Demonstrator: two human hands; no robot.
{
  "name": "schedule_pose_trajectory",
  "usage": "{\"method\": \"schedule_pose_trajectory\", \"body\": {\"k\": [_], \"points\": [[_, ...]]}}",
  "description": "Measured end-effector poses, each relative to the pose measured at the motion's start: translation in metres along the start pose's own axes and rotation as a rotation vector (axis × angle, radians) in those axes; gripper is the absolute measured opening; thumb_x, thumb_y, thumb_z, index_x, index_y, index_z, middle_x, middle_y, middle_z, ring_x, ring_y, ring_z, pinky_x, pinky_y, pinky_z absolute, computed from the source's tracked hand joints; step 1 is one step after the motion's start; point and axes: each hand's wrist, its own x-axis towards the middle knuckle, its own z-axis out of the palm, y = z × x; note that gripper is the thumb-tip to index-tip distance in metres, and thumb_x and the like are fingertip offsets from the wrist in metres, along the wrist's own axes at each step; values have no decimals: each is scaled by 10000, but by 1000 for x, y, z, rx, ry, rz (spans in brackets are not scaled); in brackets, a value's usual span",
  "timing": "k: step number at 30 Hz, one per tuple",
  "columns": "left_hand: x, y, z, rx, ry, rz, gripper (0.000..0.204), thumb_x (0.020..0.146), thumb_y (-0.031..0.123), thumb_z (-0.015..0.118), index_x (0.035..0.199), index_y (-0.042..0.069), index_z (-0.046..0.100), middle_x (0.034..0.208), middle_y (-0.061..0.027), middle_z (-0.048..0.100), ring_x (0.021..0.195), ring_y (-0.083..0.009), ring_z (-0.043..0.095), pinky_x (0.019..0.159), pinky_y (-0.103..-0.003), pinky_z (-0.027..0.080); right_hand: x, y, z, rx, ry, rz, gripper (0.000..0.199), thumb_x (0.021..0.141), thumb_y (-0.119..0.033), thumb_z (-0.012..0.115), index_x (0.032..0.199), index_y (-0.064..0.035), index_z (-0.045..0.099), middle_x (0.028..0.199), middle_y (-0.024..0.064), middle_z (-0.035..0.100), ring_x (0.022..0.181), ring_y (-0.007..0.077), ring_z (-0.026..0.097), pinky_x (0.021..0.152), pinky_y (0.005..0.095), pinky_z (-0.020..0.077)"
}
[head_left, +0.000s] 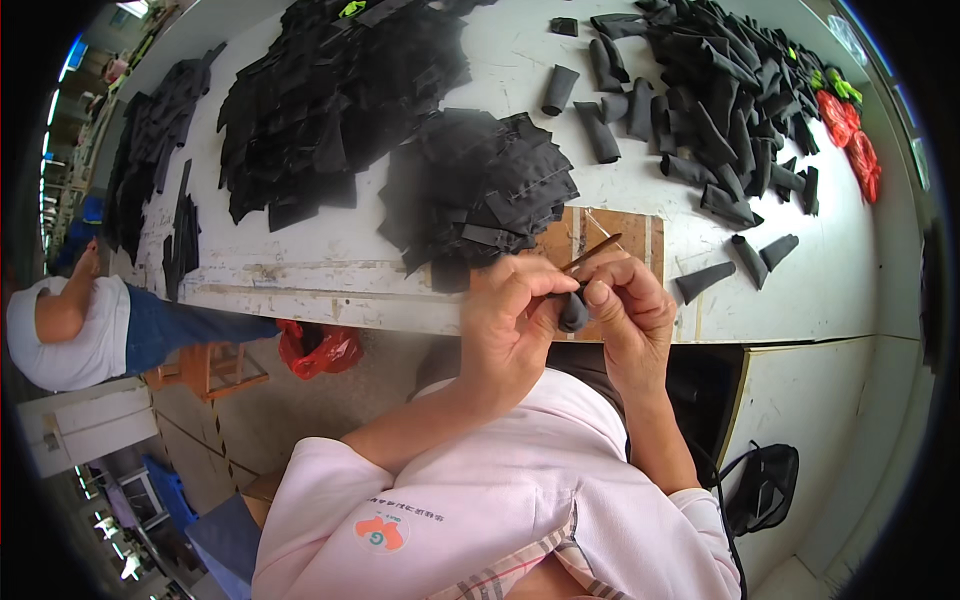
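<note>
Both of my hands are closed together at the table's front edge. My left hand (515,310) pinches a small dark fabric piece (572,312) between thumb and forefinger. From the other side, my right hand (630,310) grips the same piece, thumb against its edge. A thin brown pointed stick (595,252) slants up behind the fingertips; which hand bears it, I cannot tell. Just beyond my left hand lies a fanned stack of flat black fabric pieces (490,185). Under and behind my hands is a brown board (640,235) with tape strips.
A bigger heap of black fabric (330,100) covers the back left. Many rolled dark fabric tubes (710,110) pile at the right, beside red plastic bags (850,140). A person in white (75,335) is at the far left. A black bag (765,485) hangs at lower right.
</note>
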Motion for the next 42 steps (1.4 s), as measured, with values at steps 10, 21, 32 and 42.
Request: {"method": "schedule_pose_trajectory", "body": {"k": [10,21,32,42], "points": [[57,-6,-2,-1615,-380,-713,357,873,125,392,1196,-24,412,830,-106,602,335,-22,280,327,-151,211,50,-8,-35,276,-160,496,245,832,-271,578,725,-53,548,604,-33,434,540,34,366,469,167,290],[37,13,13,-588,-222,-116,388,799,16,589,1130,-17,388,830,-60,567,715,-37,516,576,-153,408,63,0,-42,221,-428,273,225,833,-260,575,714,-71,545,646,-39,473,573,49,398,530,184,348],[47,-19,2,194,-118,240,324,809,99,583,1111,12,506,1017,-95,554,949,-145,504,751,-209,401,43,30,-47,-94,-118,328,283,856,-298,534,751,-35,541,629,-21,501,596,58,440,540,212,372],[33,-13,7,-664,63,-76,115,837,103,539,913,21,566,957,-133,586,940,-186,524,920,-347,342,43,-7,-39,-1304,-479,-353,319,634,-324,683,776,-74,543,736,47,530,718,235,514,601,322,434]]}}
